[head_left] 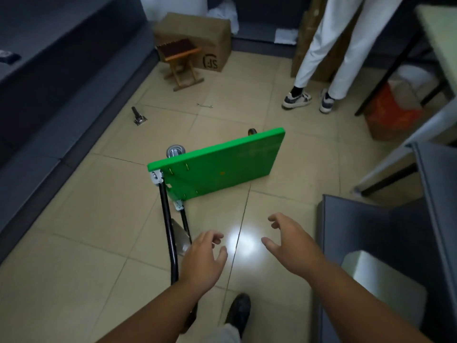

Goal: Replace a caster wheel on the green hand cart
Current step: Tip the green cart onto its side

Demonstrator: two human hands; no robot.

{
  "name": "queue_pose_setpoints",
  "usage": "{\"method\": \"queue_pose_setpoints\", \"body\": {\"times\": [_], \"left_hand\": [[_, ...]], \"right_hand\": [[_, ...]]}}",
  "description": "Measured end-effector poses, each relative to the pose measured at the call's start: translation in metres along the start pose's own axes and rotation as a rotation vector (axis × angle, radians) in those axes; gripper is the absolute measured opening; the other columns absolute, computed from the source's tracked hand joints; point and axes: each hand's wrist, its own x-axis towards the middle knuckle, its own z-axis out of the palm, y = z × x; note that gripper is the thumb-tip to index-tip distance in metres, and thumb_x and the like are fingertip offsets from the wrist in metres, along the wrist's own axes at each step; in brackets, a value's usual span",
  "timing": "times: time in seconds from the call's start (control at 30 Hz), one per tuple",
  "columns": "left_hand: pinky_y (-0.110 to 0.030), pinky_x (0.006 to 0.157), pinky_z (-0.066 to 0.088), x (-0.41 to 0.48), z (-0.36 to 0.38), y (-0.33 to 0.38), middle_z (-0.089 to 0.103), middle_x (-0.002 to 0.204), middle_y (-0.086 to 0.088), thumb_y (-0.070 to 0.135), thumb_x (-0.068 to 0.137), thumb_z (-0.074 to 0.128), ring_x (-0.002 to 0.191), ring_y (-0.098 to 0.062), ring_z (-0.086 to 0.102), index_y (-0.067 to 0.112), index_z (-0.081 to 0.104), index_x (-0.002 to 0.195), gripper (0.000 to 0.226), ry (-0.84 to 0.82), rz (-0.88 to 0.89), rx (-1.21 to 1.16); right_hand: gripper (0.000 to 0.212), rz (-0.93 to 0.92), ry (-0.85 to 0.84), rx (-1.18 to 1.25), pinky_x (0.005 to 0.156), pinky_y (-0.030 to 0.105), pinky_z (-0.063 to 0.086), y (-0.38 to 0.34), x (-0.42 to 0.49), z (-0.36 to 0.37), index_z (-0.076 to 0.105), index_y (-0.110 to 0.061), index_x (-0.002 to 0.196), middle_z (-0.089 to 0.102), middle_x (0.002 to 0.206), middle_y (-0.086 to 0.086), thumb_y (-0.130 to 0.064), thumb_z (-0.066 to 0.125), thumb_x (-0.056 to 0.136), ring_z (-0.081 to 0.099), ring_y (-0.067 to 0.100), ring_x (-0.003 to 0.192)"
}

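1. From where I stand, the left forearm (pixel 148 313) and right forearm (pixel 358 300) are bare, and both reach forward and down, side by side.
2. The left grip (pixel 204 258) hangs palm down with its fingers (pixel 215 237) loosely curled, clasping nothing.
3. The right grip (pixel 291 246) sits a little further forward, palm down and spread wider. Its fingers are bent at the knuckles, its thumb (pixel 268 243) points toward the left grip, and it clasps nothing.
4. The two grips are near each other but apart.
5. The person's dark shoe (pixel 238 313) shows between the forearms.
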Motion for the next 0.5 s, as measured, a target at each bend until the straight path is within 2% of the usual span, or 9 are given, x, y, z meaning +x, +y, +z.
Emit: {"method": "queue_pose_setpoints", "body": {"times": [0.13,0.23,0.37,0.5], "left_hand": [[-0.026,0.092,0.043,0.056,0.012,0.01,0.06,0.109,0.019,0.03,0.097,0.065,0.101,-0.003,0.055,0.03,0.063,0.12,0.023,0.052,-0.039,-0.005],[-0.02,0.086,0.033,0.11,0.028,0.014,0.061,0.107,0.018,0.029,0.096,0.067,0.1,-0.005,0.059,0.031,0.065,0.115,0.019,0.093,-0.12,-0.003],[-0.038,0.089,0.053,0.192,0.049,0.028,0.062,0.102,0.013,0.03,0.091,0.066,0.099,-0.015,0.065,0.026,0.068,0.112,0.021,0.12,-0.269,-0.135],[-0.036,0.088,0.053,0.281,0.064,0.055,0.064,0.103,0.012,0.027,0.093,0.069,0.099,-0.017,0.066,0.025,0.066,0.114,0.021,0.142,-0.431,-0.208]], "right_hand": [[0.051,-0.063,-0.027,-0.078,0.098,0.033,0.048,0.015,0.059,-0.025,0.043,-0.031,0.137,0.054,0.131,-0.012,-0.045,0.064,0.093,0.052,0.01,0.119],[0.051,-0.102,-0.086,-0.145,0.097,0.032,0.047,0.024,0.118,-0.051,0.044,-0.03,0.137,0.054,0.129,-0.012,-0.042,0.065,0.093,0.052,0.01,0.118],[0.043,-0.116,-0.167,-0.188,0.096,0.033,0.048,0.038,0.214,-0.086,0.05,-0.03,0.128,0.056,0.119,-0.015,-0.038,0.069,0.09,0.056,0.012,0.116],[0.045,-0.138,-0.294,-0.235,0.098,0.032,0.047,0.051,0.327,-0.113,0.052,-0.028,0.129,0.057,0.123,-0.014,-0.035,0.07,0.089,0.057,0.013,0.117]]}}
